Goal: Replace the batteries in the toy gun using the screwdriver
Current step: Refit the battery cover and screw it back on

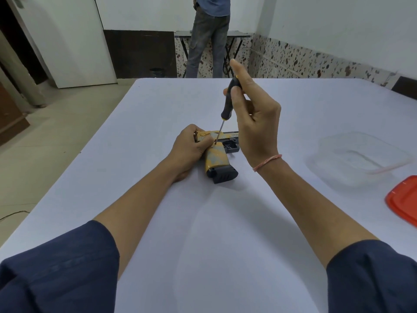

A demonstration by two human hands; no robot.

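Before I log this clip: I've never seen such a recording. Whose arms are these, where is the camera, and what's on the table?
No machine here: one camera worn on a person's head looks forward and down, so both arms are the wearer's own. The left hand grips a yellow toy gun lying on the white table. The right hand holds a black-handled screwdriver nearly upright, its tip on the gun where the grip meets the body. To the right lie a clear plastic container and a red lid. Another person stands in the background.
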